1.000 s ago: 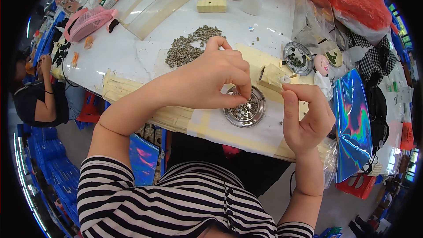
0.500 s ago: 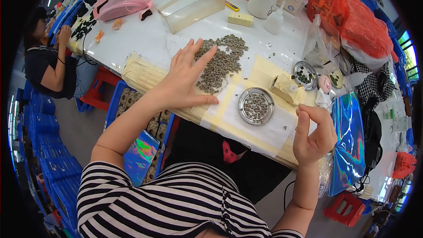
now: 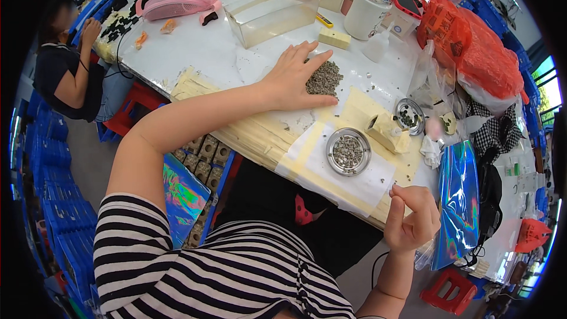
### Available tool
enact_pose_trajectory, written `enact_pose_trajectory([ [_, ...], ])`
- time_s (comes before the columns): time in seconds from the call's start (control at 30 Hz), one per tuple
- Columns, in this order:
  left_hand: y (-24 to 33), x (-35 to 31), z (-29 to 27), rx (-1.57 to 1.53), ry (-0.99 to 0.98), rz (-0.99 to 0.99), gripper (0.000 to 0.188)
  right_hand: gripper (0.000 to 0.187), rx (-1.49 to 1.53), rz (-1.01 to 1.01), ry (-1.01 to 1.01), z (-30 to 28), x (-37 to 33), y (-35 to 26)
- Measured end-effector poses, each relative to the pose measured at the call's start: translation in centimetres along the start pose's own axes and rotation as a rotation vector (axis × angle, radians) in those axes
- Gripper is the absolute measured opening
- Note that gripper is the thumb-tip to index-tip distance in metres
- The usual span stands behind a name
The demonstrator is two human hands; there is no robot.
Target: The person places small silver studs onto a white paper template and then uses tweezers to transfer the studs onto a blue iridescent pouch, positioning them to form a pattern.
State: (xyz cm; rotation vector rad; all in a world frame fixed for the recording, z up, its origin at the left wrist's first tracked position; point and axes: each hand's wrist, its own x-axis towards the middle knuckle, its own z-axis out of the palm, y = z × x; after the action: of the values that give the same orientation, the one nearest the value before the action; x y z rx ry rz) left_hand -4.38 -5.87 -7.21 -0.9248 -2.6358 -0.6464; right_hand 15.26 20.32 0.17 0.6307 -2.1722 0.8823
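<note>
My left hand (image 3: 295,81) lies over the table with its fingers spread, its right side against a heap of tiny grey-brown pieces (image 3: 325,78). Part of the heap is hidden under the hand. Nearer to me, a round metal dish (image 3: 348,173) holds some similar small pieces and sits on a white paper sheet (image 3: 301,155). My right hand (image 3: 412,217) hovers by the table's front edge, to the right of the dish. Its thumb and forefinger are pinched together; whatever is between them is too small to make out.
Right of the heap are a cream block (image 3: 387,134) and a second metal dish with dark green pieces. A clear plastic bin (image 3: 271,26), a white lidded canister (image 3: 367,12) and a red plastic bag (image 3: 490,53) stand farther back. Someone sits at far left.
My left hand has swept right and away from me, pushing the spread-out pieces into a smaller heap. The right hand has come slightly nearer to me, still pinched. The view has shifted a little.
</note>
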Motion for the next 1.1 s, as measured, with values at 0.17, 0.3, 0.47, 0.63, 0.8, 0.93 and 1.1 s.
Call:
enact_pose_trajectory([
  [0.17, -0.8, 2.1, -0.4, -0.227, -0.015, -0.074, 0.098, 0.012, -0.015, 0.027, -0.023, 0.0, -0.7, 0.0],
  [0.3, 0.8, -0.6, -2.2, 0.07, -0.124, -0.037, 0.11, 0.019, -0.066, 0.02, -0.118, -0.4, -1.3, 0.0],
  [0.47, 1.2, -1.5, -1.8, 0.112, -0.147, 0.005, 0.114, 0.022, -0.207, -0.079, -0.339, 2.0, -1.3, 0.3],
  [0.63, 0.4, 0.6, 0.2, 0.04, -0.021, 0.005, 0.097, 0.024, -0.335, -0.246, -0.449, 3.5, -0.6, 0.9],
  [0.8, 0.6, 1.4, -0.3, 0.015, 0.219, 0.29, 0.051, 0.027, -0.366, -0.249, -0.507, 4.0, -0.8, 1.1],
  [0.93, 2.0, 1.2, -1.2, -0.144, 0.085, 0.602, 0.016, 0.028, -0.361, -0.266, -0.505, 3.9, -0.7, 1.0],
  [1.1, 1.7, 1.6, -0.2, -0.156, 0.046, 0.56, 0.005, 0.027, -0.369, -0.277, -0.51, 2.6, 0.7, 0.0],
])
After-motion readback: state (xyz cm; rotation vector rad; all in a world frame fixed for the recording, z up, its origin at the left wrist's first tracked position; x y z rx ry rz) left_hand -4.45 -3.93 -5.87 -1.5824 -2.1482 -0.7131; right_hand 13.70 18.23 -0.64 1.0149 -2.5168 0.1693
